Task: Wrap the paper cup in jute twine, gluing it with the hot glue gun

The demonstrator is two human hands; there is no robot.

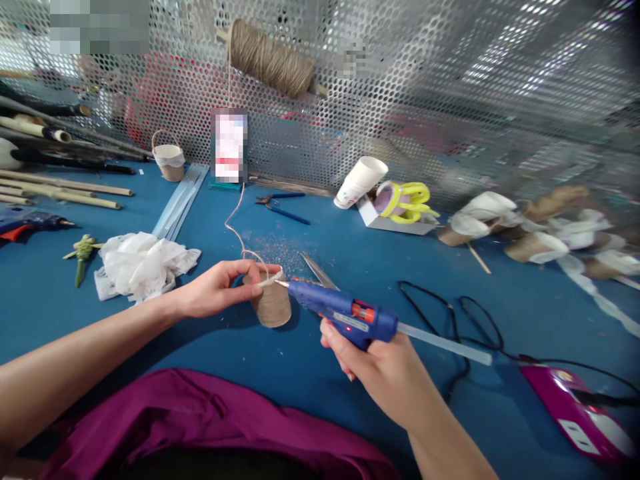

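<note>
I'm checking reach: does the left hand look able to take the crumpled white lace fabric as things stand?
Probably not: the left hand is busy at the rim of the brown twine-covered cup. Otherwise, nothing visible blocks the nearby lace fabric.

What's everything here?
Glue guns: two, blue, centre, left
Cup: one, brown, centre
Other cups: several, brown or white, back, right
Twine roll: one, brown, top
Basket: one, brown-white, back
Pliers: one, blue-handled, back
Box: one, white, back
Lace: one, white, left
Strips: several, translucent, left
Rods: several, tan, left
Ornament: one, green, left
Blade: one, silver, centre
Cable: one, black, right
Power strip: one, magenta, right
Table: one, blue, below
Cloth: one, purple, bottom
Left hand: one, on cup
Right hand: one, on glue gun
</note>
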